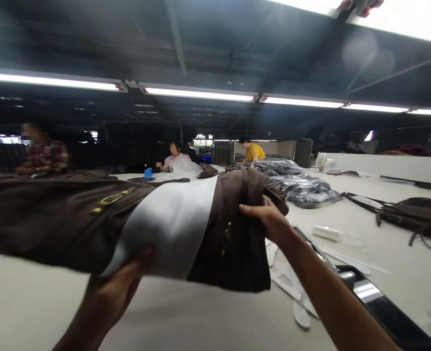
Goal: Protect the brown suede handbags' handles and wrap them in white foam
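A dark brown bag (69, 214) with brass-coloured fittings is held up in front of me, stretched sideways above the table. Around its middle runs a smooth white sheet or band (171, 219). My left hand (116, 287) grips the lower edge at the white part, thumb on the near side; its other fingers are mostly hidden and slightly blurred. At the upper right end, my right hand (270, 217) is closed on the bag's edge, with the thumb along the front. The bag's far left end runs out of view.
White table (157, 321) below. To the right are white templates (301, 312), a black tray (390, 302), a clear plastic roll (327, 233) and another dark bag with straps (416, 217). Plastic-wrapped bundles (299, 183) lie behind. Several people work farther back, one in a yellow top (255, 152).
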Demonstrator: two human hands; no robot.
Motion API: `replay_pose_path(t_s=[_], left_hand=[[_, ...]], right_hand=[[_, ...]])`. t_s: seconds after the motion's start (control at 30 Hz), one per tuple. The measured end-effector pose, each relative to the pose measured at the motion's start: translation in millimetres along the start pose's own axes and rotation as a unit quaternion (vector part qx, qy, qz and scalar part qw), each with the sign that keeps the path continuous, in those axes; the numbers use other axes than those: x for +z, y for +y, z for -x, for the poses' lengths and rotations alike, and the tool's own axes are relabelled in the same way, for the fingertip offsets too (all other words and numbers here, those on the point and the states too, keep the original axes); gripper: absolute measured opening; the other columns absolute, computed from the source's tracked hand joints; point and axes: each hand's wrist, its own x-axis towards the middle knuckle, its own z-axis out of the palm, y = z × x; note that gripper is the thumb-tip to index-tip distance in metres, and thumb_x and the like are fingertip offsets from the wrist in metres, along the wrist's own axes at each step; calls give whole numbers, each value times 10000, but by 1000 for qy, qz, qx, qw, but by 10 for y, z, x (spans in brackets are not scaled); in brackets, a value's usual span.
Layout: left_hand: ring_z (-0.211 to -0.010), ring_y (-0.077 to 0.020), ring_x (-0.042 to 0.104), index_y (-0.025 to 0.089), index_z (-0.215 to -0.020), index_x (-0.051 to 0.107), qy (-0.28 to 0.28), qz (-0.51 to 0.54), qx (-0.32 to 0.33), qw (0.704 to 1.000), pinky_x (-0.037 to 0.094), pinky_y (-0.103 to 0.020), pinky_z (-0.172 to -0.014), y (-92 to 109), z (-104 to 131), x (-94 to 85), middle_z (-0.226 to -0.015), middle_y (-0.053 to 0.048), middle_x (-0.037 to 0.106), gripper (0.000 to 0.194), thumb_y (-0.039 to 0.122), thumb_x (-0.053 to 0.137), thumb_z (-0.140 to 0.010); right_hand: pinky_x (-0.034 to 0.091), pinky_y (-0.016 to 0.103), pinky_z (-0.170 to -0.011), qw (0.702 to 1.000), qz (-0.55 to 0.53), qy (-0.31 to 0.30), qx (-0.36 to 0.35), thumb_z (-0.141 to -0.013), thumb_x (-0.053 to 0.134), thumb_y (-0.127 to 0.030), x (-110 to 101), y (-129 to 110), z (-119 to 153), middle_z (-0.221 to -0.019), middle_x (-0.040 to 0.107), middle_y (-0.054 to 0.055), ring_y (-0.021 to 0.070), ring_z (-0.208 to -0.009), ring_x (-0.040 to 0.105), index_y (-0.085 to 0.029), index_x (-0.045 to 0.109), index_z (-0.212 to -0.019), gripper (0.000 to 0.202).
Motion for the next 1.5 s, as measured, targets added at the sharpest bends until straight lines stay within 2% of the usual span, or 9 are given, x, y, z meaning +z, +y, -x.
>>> replay_pose_path(t_s=[0.07,0.2,0.3,0.37,0.5,0.83,1.0,1.17,1.5], left_hand=[[-1245,-267,542,224,-1264,573,-62,39,80,994,473,-374,-1067,25,-357,768,-1191,-17,680,633,269,811,-679],[-1187,-158,588,175,-1248,550,-174,167,-116,964,470,-238,-1021,-255,-788,2251,-1209,-54,665,402,190,669,-865],[-1020,-236,682,53,-1349,396,-228,131,-258,930,562,-330,-898,-759,-626,2715,-1176,-226,641,572,158,675,-861],[-929,-278,710,-37,-1394,260,-263,89,-344,897,585,-351,-839,-1091,-388,2612,-1123,-315,623,743,108,707,-818],[-847,-281,728,-36,-1433,177,-332,30,-416,846,586,-335,-834,-1421,-116,1869,-1032,-289,661,886,101,746,-768],[-900,-215,705,80,-1297,410,-353,-69,-336,871,558,-324,-858,-1108,-341,375,-1112,-196,679,703,381,749,-759],[-854,-209,703,90,-1207,457,-292,-49,-342,892,564,-334,-819,-1196,-275,-169,-1024,-164,696,653,391,754,-710],[-717,-202,701,93,-1121,484,-268,-46,-301,914,581,-362,-728,-1363,-303,-356,-846,-109,690,527,371,701,-729],[-458,-112,587,114,-975,563,-318,-81,-208,922,488,-230,-452,-1679,-279,-297,-645,6,580,196,226,504,-826]], right_hand=[[540,397,-811,995,87,17,-43,-648,811,-256,-346,-282,-522,-926,731,99,246,-828,698,-91,659,-1053,463],[444,334,-846,867,441,228,-43,-928,470,-294,-1081,-764,-1290,-1061,665,211,175,-916,664,84,619,-1034,419],[403,422,-989,780,529,332,-27,-929,538,-302,-1531,-790,-1409,-1270,566,217,240,-1141,580,-5,600,-1157,380],[375,456,-1039,739,578,346,-14,-912,576,-310,-1738,-628,-1322,-1307,562,173,256,-1217,530,-101,600,-1219,373],[372,387,-1022,710,648,275,22,-852,589,-292,-1941,-103,-1028,-1241,633,175,311,-1215,539,-96,672,-1175,386],[413,381,-992,721,675,141,62,-818,546,-297,-1529,546,-588,-1150,692,135,331,-1133,601,-134,749,-1031,336],[465,441,-936,777,625,21,69,-806,546,-365,-938,957,-558,-1087,709,160,344,-1038,648,-115,748,-1006,378],[538,334,-859,828,533,-159,79,-818,566,-364,-86,1733,-550,-1072,724,96,232,-970,685,-147,720,-1077,372],[520,318,-865,779,582,-226,60,-850,447,-79,1700,2935,-1565,-1149,673,103,197,-1044,635,-188,628,-1239,442]])
